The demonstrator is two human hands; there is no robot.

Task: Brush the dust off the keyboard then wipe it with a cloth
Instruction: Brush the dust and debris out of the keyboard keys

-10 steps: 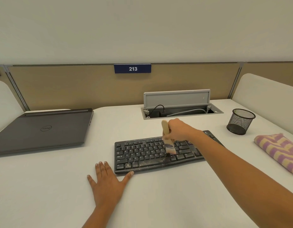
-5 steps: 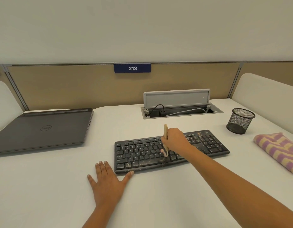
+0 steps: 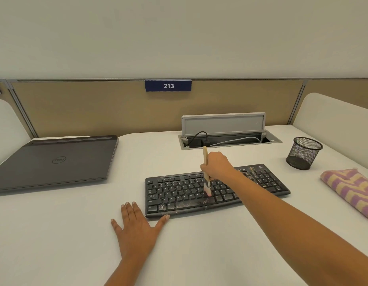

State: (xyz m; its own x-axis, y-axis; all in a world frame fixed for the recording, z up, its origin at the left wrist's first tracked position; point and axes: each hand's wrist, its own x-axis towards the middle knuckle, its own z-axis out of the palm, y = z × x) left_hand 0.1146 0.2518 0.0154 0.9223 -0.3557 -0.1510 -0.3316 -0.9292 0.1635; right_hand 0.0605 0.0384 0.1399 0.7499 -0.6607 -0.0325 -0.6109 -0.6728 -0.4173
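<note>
Black keyboard (image 3: 199, 195) lay dead centre, dust (image 3: 191, 205) speckling its lower rows. I saw my right hand (image 3: 217, 165) clamped on the brush (image 3: 206, 183), bristles on the middle keys; left hand (image 3: 135, 226) flat at seven o'clock, fingers straight. Brushing looked unfinished; cloth (image 3: 350, 188), three o'clock, untouched.

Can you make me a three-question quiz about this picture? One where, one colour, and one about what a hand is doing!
1. Which side of the keyboard is the striped cloth on? A) left B) right C) on top
2. What colour is the mesh cup? A) black B) red C) white
3. What is the right hand doing? A) gripping the brush B) lying flat C) waving
Answers: 1 B, it lies past the keyboard's right end; 2 A, its wire is black; 3 A, its fingers curl round the wooden handle.
</note>
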